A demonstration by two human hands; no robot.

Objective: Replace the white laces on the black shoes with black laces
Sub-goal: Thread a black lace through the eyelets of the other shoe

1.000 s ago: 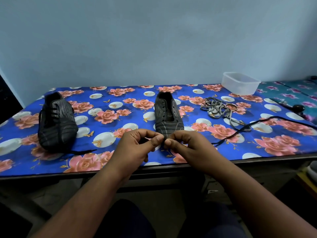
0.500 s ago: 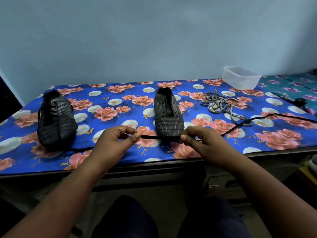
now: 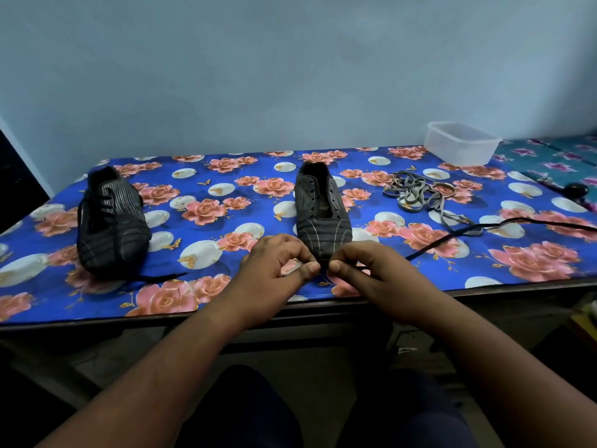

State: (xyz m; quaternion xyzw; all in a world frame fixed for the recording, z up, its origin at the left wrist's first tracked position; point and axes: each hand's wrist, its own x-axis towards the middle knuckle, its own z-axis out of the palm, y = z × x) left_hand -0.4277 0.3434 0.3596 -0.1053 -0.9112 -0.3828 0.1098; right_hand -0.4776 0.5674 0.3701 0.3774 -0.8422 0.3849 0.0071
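Hands, head view: half a second ago I saw them apart with the black lace (image 3: 452,236) taut between; now the left hand (image 3: 274,270) and right hand (image 3: 371,273) meet, each grip pinched on the lace just before the toe of the unlaced shoe (image 3: 323,215). I judge the ends are being matched to find the lace's middle before threading. Shoe long axis runs near to far on the tabletop (image 3: 226,295), toe toward me. Lace trails rightward. Laced shoe (image 3: 109,221) lies left; removed laces (image 3: 416,192) heaped beyond, right.
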